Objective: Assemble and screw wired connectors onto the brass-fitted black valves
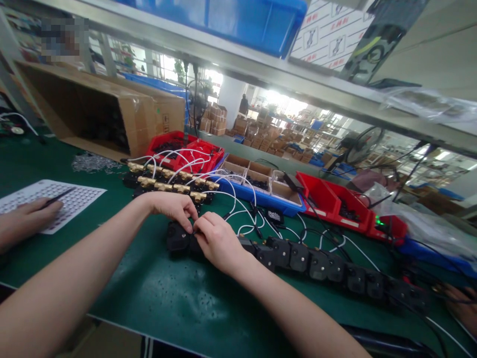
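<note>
My left hand [172, 205] reaches over the near end of a row of black plastic housings, thumb and fingertips pinched together. Close against it, my right hand [219, 241] has its fingers closed at the same spot, over a black housing [178, 239]. Whatever sits between the fingertips is too small and covered to make out. More black housings [298, 256] run off to the right, with thin white tubes [238, 199] curving behind them. Just beyond my left hand stand brass fittings [181, 188] on black bodies, in two rows.
Another person's hand [33, 219] holds a pen over a printed sheet [85, 194] at left. A further hand [460, 301] shows at the right edge. Behind stand an open carton [149, 114], red bins [320, 191] and a blue tray [261, 196]. A shelf [238, 67] crosses overhead.
</note>
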A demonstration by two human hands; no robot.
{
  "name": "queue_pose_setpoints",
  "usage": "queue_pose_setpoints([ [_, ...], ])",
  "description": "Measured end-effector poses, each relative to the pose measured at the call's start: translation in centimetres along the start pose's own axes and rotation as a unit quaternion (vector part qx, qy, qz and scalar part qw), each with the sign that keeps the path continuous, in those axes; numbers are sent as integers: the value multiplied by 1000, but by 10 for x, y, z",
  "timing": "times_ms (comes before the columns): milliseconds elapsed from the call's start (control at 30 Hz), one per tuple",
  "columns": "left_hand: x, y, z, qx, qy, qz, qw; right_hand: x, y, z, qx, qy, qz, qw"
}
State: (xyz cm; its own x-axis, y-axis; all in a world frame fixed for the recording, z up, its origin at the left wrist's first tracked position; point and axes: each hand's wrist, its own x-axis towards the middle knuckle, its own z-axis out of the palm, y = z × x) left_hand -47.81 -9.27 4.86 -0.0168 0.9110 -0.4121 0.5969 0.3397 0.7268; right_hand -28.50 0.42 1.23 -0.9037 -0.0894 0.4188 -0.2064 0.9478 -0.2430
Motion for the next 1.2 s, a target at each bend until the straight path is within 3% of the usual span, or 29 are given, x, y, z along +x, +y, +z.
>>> queue_pose_setpoints([
  [567, -1, 9, 4, 52, 38, -7, 998, -2, -5, 5, -63, 4, 35, 997],
  [1200, 0, 10, 7, 56, 41, -5, 998, -3, -6, 15, -45, 38, 61, 996],
])
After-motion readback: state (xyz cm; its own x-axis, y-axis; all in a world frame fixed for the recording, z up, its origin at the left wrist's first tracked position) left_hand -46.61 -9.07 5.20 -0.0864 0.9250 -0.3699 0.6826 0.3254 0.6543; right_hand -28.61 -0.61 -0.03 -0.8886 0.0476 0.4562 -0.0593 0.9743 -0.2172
